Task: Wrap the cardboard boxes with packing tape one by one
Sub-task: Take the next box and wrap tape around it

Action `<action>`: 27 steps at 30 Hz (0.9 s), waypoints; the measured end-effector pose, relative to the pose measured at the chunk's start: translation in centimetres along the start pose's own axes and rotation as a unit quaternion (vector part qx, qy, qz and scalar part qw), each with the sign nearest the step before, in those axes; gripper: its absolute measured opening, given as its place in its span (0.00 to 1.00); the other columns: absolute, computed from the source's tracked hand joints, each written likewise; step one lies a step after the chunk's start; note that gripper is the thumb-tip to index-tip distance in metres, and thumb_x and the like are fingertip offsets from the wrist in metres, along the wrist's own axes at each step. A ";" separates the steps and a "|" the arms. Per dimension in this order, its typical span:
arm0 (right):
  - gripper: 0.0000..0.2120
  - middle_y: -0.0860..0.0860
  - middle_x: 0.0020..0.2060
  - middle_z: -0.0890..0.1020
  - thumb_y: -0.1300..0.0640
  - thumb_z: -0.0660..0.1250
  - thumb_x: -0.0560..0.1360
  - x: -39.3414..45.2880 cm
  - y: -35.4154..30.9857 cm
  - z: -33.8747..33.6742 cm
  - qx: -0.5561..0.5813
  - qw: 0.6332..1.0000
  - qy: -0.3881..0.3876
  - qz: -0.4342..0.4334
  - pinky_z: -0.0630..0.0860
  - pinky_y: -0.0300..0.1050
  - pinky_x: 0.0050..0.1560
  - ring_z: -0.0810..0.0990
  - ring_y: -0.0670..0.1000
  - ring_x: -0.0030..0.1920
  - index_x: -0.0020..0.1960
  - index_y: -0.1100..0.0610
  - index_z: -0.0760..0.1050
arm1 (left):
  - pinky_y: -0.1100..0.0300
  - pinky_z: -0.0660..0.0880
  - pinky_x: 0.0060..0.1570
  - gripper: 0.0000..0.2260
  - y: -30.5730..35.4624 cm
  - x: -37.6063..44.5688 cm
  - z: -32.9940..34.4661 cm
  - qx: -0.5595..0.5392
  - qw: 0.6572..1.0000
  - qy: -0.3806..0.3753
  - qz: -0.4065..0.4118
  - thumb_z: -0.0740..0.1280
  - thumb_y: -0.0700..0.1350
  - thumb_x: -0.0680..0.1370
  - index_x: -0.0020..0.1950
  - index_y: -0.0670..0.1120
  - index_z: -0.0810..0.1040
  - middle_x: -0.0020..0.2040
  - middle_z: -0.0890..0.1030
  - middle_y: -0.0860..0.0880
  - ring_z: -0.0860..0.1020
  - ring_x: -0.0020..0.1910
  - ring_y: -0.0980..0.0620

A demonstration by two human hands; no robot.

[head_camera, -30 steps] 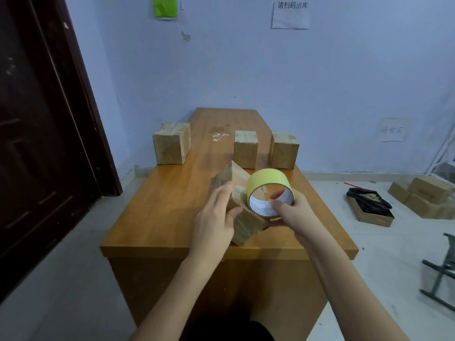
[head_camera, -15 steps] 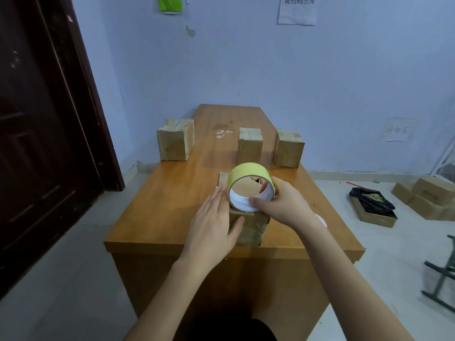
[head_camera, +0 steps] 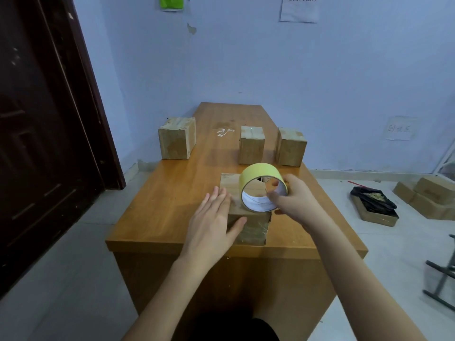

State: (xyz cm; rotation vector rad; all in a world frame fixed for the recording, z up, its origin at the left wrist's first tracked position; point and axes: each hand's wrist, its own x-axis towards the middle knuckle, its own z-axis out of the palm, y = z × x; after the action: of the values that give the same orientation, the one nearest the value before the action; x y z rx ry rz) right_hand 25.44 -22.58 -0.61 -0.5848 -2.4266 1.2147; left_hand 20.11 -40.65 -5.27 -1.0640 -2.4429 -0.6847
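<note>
Dark door (head_camera: 44, 134) along left edge of frame. On worktop (head_camera: 172, 193), taped box (head_camera: 176, 137) at left of centre. Left hand (head_camera: 212, 223) flat, fingers straight, pressing left side of near box (head_camera: 248, 223) at frame centre. Yellow tape roll (head_camera: 263, 187) on edge atop near box, right hand (head_camera: 294, 199) as grip, fingers curled round roll rim. Two more boxes (head_camera: 270, 146) behind. Cartons (head_camera: 428, 198) on floor at right edge.

Wall notice (head_camera: 300, 8) cropped, perhaps illegible
</note>
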 end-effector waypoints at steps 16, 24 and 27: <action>0.09 0.52 0.45 0.82 0.64 0.63 0.78 -0.4 1.1 -1.4 0.207 0.976 -0.049 0.040 0.79 0.40 0.33 0.82 0.50 0.44 0.57 0.60 0.69 | 0.58 0.41 0.68 0.37 0.8 0.8 1.1 0.109 0.993 0.001 0.041 0.50 0.68 0.75 0.77 0.46 0.52 0.77 0.54 0.49 0.52 0.75 0.52; 0.02 0.55 0.41 0.79 0.60 0.66 0.77 -0.2 1.7 -0.1 0.182 0.982 -0.044 0.021 0.78 0.37 0.32 0.80 0.51 0.42 0.47 0.60 0.74 | 0.58 0.42 0.68 0.37 0.8 0.8 1.2 0.121 0.992 -0.004 0.040 0.52 0.67 0.76 0.77 0.46 0.53 0.77 0.55 0.48 0.52 0.75 0.52; 0.04 0.56 0.44 0.77 0.64 0.64 0.77 0.0 2.0 -1.2 0.208 0.975 -0.053 0.049 0.79 0.39 0.32 0.80 0.52 0.42 0.52 0.62 0.72 | 0.59 0.43 0.68 0.36 0.7 0.8 1.1 0.125 0.991 -0.001 0.047 0.53 0.67 0.76 0.77 0.46 0.53 0.76 0.55 0.48 0.53 0.75 0.52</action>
State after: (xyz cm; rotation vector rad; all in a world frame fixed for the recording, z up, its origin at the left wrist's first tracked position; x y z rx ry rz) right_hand 26.44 -20.74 -1.57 -0.5252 -2.1453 1.7722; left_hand 19.94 -39.17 -5.56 -1.0699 -2.3853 -0.3363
